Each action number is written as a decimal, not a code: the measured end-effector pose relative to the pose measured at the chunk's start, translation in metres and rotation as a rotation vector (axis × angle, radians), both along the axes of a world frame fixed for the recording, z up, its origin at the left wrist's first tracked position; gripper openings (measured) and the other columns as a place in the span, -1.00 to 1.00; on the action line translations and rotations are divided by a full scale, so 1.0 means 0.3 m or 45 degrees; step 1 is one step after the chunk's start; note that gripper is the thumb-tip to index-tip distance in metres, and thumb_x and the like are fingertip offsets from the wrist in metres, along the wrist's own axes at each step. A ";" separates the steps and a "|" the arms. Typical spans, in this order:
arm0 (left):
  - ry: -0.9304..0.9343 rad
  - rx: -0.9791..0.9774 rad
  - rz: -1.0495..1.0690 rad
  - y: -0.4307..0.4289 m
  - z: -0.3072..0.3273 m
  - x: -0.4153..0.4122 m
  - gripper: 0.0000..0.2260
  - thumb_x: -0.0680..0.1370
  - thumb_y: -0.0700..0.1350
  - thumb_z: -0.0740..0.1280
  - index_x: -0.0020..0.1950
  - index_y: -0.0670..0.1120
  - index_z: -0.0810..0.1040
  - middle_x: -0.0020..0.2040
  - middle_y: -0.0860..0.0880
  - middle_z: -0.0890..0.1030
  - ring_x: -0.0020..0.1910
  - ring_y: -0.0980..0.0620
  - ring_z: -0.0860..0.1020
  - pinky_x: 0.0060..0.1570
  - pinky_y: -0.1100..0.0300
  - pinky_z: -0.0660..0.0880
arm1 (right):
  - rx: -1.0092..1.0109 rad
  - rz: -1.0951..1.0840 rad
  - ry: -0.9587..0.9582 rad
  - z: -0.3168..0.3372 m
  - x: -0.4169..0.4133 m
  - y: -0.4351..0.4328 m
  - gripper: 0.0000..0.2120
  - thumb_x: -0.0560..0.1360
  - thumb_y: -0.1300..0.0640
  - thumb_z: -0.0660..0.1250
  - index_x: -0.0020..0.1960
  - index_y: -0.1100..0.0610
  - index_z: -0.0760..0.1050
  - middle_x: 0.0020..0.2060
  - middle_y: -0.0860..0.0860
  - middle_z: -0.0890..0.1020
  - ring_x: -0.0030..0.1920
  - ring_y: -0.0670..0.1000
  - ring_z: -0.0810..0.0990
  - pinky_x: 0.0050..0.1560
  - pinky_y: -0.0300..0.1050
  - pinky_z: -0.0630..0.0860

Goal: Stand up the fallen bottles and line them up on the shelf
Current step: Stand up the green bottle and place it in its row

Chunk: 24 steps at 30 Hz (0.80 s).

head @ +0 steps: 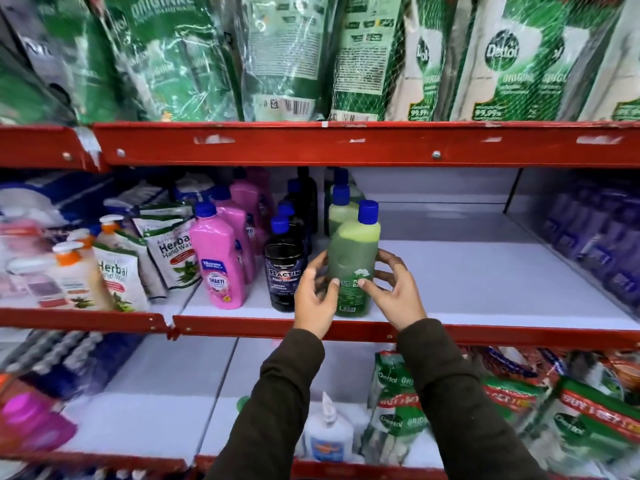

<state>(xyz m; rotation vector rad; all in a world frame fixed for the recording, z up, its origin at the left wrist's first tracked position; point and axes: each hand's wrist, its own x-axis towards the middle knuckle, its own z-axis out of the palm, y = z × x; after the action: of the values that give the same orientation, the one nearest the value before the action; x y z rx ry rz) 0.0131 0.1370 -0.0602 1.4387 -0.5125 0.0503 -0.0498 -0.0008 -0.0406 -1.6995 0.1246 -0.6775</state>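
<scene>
A green bottle [353, 258] with a blue cap stands upright at the front of the middle shelf [485, 289]. My left hand [317, 296] and my right hand [394, 289] clasp it from both sides, thumbs on its label. Behind it stands a second green bottle [341, 211], with a third partly hidden further back. To its left runs a row of black bottles [285, 268] with blue caps, and left of those a row of pink bottles [218, 261]. All these bottles are upright.
Herbal hand wash pouches [173, 251] and pump bottles [74, 271] crowd the shelf's left end; purple bottles [602, 251] fill the right end. Bare white shelf lies between. Green refill packs [512, 60] hang above the red shelf rail [346, 143]. More pouches [401, 403] sit below.
</scene>
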 end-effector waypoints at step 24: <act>0.023 0.186 -0.165 -0.004 -0.004 -0.023 -0.44 0.53 0.09 0.26 0.52 0.07 0.25 0.50 0.03 0.38 0.49 0.07 0.35 0.50 -0.06 0.28 | 0.029 0.151 0.135 -0.033 -0.040 -0.019 -0.53 0.40 0.32 0.53 0.20 0.13 0.40 0.26 0.06 0.61 0.30 0.00 0.60 0.16 -0.23 0.60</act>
<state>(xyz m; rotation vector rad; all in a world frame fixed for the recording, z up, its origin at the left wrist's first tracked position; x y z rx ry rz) 0.0060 0.1357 -0.0614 1.5437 -0.6032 -0.1055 -0.0619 -0.0064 -0.0506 -1.7068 0.1046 -0.4969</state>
